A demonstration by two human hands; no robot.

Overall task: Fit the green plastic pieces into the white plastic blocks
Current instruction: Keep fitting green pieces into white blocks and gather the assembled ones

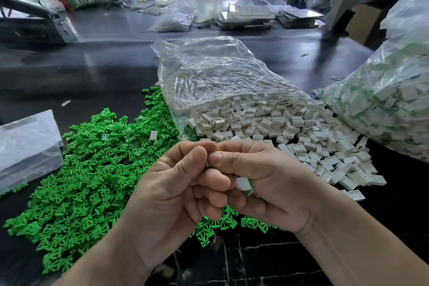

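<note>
Two hands meet fingertip to fingertip over the near edge of a dark, glossy worktop (pixel 104 65). The right hand (pixel 267 183) curls its fingers round a white block (pixel 241 184), pale face turned up toward the camera, with a sliver of green along its right side; so much of it is covered that its long axis cannot be told. The left hand (pixel 176 195) is curled tight, thumb pressed against the right thumb, and whether it grips anything cannot be told.

Loose green pieces (pixel 88 169) lie pointing every way in a heap from the middle to the near left corner, a lone white block (pixel 153 135) on top. White blocks (pixel 290 137) spill from a clear bag (pixel 216 72) toward the right edge, beside a full bag (pixel 390 104) of blocks showing green. A flat plastic bag (pixel 25 141) lies at the left edge. Behind, more bags, trays and a cardboard box crowd further benches.
</note>
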